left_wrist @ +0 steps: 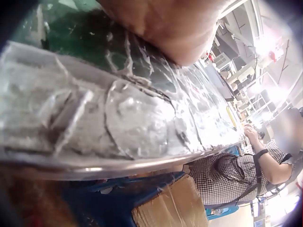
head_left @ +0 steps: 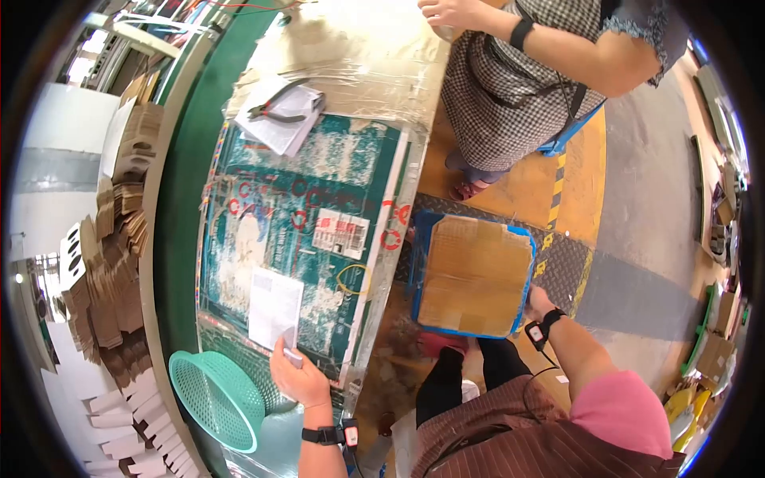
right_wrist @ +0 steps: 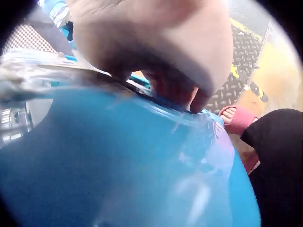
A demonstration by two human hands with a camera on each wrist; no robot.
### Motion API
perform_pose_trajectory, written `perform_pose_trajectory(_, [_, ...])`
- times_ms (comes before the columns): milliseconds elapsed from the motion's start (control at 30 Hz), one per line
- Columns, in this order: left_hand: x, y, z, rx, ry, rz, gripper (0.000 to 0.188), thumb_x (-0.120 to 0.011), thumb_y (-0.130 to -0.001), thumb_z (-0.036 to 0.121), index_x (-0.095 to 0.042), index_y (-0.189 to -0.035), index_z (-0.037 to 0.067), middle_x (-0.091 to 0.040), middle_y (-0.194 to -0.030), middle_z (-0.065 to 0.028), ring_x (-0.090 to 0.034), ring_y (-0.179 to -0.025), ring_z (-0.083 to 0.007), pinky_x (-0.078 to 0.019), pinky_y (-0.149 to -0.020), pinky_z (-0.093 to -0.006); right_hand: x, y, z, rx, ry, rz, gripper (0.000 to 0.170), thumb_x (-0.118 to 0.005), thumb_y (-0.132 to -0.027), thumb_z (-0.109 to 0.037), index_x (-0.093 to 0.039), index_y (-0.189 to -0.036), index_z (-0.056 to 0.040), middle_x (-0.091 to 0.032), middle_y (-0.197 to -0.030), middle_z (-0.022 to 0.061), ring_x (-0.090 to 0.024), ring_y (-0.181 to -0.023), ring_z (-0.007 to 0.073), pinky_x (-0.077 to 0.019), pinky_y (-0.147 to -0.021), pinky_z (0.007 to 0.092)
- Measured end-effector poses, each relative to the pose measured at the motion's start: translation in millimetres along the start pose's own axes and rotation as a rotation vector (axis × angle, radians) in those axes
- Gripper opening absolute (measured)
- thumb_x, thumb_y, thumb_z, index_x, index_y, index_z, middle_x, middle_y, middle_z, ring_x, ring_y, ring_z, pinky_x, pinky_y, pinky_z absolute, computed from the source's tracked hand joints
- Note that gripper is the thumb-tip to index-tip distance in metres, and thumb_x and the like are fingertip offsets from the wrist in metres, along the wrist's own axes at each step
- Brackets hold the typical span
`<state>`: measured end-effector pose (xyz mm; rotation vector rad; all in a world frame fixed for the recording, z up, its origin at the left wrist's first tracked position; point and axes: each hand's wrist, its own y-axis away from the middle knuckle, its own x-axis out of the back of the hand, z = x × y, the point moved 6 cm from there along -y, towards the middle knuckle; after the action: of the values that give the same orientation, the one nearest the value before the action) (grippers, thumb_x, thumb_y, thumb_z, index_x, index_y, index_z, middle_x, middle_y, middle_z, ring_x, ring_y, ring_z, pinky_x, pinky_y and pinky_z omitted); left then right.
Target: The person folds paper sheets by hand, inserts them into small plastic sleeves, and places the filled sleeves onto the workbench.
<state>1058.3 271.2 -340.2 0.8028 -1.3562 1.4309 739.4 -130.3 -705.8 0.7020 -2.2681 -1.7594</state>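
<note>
In the head view my left hand [head_left: 300, 378] is over the near end of the worktable, pinching a small pale grey piece [head_left: 293, 358] whose kind I cannot tell. Just beyond the fingertips lies a white printed sheet [head_left: 275, 307] on the green, worn table cover. My right hand [head_left: 539, 304] grips the side edge of a blue plastic stool [head_left: 417, 275] topped with brown cardboard [head_left: 478, 275]. Close up in the right wrist view, the fingers [right_wrist: 165, 85] curl over the stool's rim. The left wrist view shows only part of the left hand [left_wrist: 170, 28] above the plastic-wrapped table edge.
A green mesh basket [head_left: 215, 402] tilts at the table's near left corner. Pliers [head_left: 279, 111] rest on a stack of white papers [head_left: 291, 135] farther up, and a yellow rubber band [head_left: 352, 279] lies nearer. Another person [head_left: 518, 95] stands at the far right side. Cardboard pieces [head_left: 115, 279] are stacked left.
</note>
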Motion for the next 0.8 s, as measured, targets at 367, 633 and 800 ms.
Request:
perform_pose_trajectory(367, [6, 0, -9, -0.055, 0.075, -0.034, 0.047, -0.061, -0.067, 0.01, -0.053, -0.113, 0.006, -0.053, -0.081, -0.0095, -0.052, -0.08, -0.0315, -0.0377, -0.068, -0.0426, -244, 143, -131, 0.251, 0.088, -0.505, 0.024, -0.053, -0.089, -0.024, -0.059, -0.101, -0.0039, -0.062, -0.097, 0.0092, -0.059, -0.087, 0.0185, -0.047, -0.074, 0.032])
perform_pose_trajectory(633, [5, -1, -14, 0.023, 0.107, -0.119, 0.046, -0.061, -0.068, 0.01, -0.053, -0.113, 0.008, -0.052, -0.082, -0.0084, -0.052, -0.082, -0.0301, -0.0375, -0.068, -0.0436, -183, 163, 62, -0.309, 1.25, -0.682, 0.02, -0.055, -0.087, -0.027, -0.062, -0.091, -0.0088, -0.062, -0.088, 0.0057, -0.059, -0.075, 0.0127, -0.0479, -0.062, 0.0257])
perform_pose_trajectory(800, [4, 0, -18, 0.049, 0.127, -0.152, 0.047, -0.063, -0.066, 0.013, -0.053, -0.112, 0.011, -0.051, -0.081, -0.0074, -0.052, -0.081, -0.029, -0.0377, -0.07, -0.0438, -263, 237, -78, 0.242, 1.201, -0.296, 0.02, -0.055, -0.084, -0.02, -0.061, -0.089, -0.0016, -0.061, -0.078, 0.0038, -0.058, -0.068, 0.0132, -0.0454, -0.056, 0.0258])
